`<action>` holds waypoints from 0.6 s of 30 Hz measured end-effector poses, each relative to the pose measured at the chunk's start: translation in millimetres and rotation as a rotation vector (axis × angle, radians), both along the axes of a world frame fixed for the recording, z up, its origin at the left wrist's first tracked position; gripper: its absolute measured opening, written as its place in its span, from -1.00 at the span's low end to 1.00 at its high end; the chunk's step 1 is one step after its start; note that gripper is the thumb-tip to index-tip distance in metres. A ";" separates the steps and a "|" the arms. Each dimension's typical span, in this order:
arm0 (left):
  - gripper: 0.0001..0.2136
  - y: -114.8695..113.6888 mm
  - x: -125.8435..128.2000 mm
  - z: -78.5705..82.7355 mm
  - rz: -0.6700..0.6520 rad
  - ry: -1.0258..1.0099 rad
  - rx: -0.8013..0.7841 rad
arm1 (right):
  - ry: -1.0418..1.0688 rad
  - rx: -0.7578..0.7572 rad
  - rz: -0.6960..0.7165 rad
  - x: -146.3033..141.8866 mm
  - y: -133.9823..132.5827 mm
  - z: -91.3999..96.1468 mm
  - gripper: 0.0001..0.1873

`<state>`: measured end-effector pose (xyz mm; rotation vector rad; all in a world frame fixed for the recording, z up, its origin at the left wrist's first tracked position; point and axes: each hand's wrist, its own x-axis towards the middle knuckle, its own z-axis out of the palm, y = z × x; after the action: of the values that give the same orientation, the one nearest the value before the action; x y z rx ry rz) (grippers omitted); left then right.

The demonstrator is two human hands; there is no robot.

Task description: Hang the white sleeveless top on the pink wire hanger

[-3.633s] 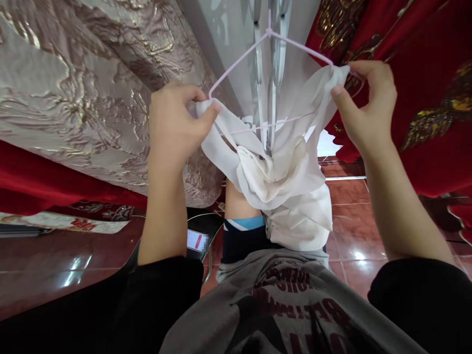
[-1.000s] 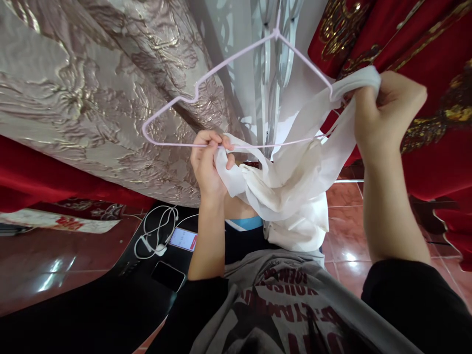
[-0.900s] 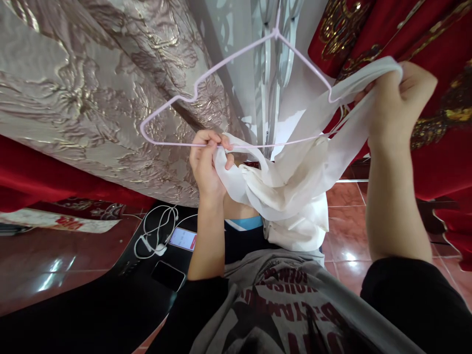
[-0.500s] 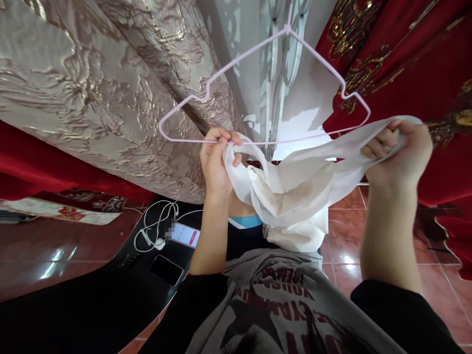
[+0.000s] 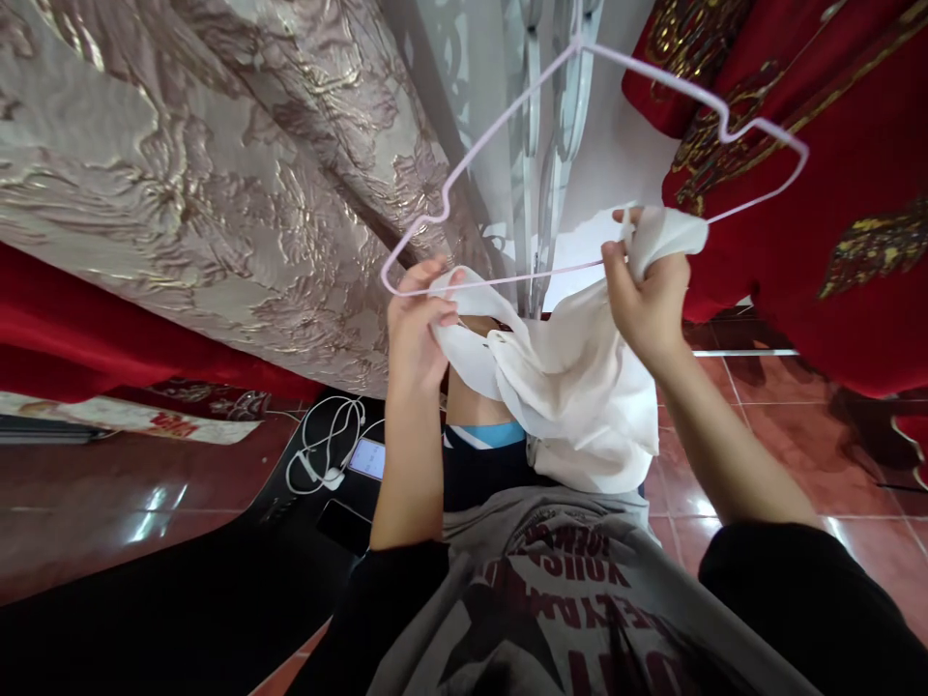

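A pale pink hanger [image 5: 475,147] hangs in front of me, tilted, with its right end higher than its left. White sheer cloth [image 5: 580,387] drapes from both hands down onto my lap. My left hand [image 5: 421,324] pinches one edge of the cloth just beside the hanger's lower left corner. My right hand [image 5: 652,290] has another part of the cloth gathered over its fingers, and this fold lies over the hanger's bottom bar toward the right. The fold hides part of the bar and some of the right fingers.
Silvery embossed curtains [image 5: 290,213] hang at left and red curtains with gold sequins [image 5: 819,242] at right. Grey metal bars [image 5: 540,174] stand behind the hanger. A black seat [image 5: 217,570] at left carries a lit phone [image 5: 367,458], a dark phone [image 5: 343,527] and white earphones [image 5: 308,454].
My right hand has moved left and inward, bringing the cloth over the hanger's bottom bar. The hanger has shifted right and tilted. My left hand stays nearly in place.
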<state>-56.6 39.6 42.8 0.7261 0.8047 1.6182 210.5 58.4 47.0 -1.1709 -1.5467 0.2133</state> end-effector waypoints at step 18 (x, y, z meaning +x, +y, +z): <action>-0.70 8.6 -23.2 108.6 -0.185 0.540 -0.024 | 0.089 0.042 -0.044 -5.3 -9.6 3.2 -0.75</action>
<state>-79.8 48.2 151.4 1.2097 1.1004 1.2540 205.2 48.8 50.2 -1.1465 -1.4400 0.1993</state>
